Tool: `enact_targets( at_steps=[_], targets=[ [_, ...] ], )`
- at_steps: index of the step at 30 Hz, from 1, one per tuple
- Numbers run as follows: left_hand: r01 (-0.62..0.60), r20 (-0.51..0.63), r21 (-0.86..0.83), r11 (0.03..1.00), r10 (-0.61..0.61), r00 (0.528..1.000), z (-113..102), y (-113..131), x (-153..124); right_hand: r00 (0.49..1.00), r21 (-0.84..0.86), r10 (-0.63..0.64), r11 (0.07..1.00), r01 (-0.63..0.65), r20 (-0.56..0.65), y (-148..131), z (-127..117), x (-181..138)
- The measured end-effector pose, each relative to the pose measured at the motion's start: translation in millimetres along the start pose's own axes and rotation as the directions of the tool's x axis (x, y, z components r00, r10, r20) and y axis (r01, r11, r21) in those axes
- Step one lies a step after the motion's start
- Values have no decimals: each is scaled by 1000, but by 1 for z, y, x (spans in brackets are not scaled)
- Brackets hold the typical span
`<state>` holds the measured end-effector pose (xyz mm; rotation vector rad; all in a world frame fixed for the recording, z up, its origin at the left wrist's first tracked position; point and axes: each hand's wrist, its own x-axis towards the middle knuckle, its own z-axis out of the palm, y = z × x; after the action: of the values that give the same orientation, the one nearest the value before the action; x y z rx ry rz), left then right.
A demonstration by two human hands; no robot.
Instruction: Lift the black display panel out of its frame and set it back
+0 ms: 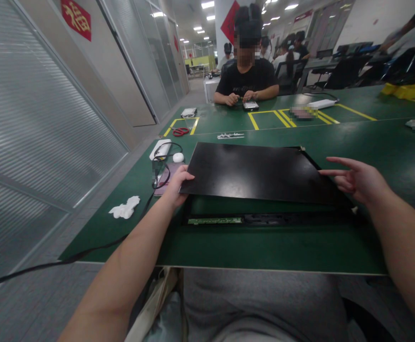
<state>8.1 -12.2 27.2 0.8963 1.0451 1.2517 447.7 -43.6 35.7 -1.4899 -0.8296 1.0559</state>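
Note:
A large black flat panel (257, 172) is tilted up off a black frame (282, 219) that lies on the green table (250, 247). A green circuit strip (214, 221) shows along the frame's near edge. My left hand (177, 184) grips the panel's near left corner, thumb on top and fingers under. My right hand (357, 179) hovers at the panel's right edge with fingers spread, holding nothing.
Left of the panel lie a white power strip (160, 149), a small white round object (178, 157), a black cable (86, 251) and a crumpled white tissue (125, 209). Red scissors (181, 131) lie farther back. A person in a black shirt (247, 80) works opposite.

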Motion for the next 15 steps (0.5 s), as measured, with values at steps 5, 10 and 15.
enact_targets(
  at_steps=[5, 10, 15],
  targets=[
    [4, 1, 41, 999, -4, 1000, 0, 1, -1, 1000, -27, 2, 1000, -2, -10, 1, -1, 2],
    [-1, 24, 109, 994, -2, 1000, 1, 1, -2, 999, -81, 3, 997, -7, -52, 1, -2, 3],
    [23, 32, 180, 983, -29, 999, 1, 1, -5, 995, -155, -16, 988, 1, -99, 2, -2, 3]
  ],
)
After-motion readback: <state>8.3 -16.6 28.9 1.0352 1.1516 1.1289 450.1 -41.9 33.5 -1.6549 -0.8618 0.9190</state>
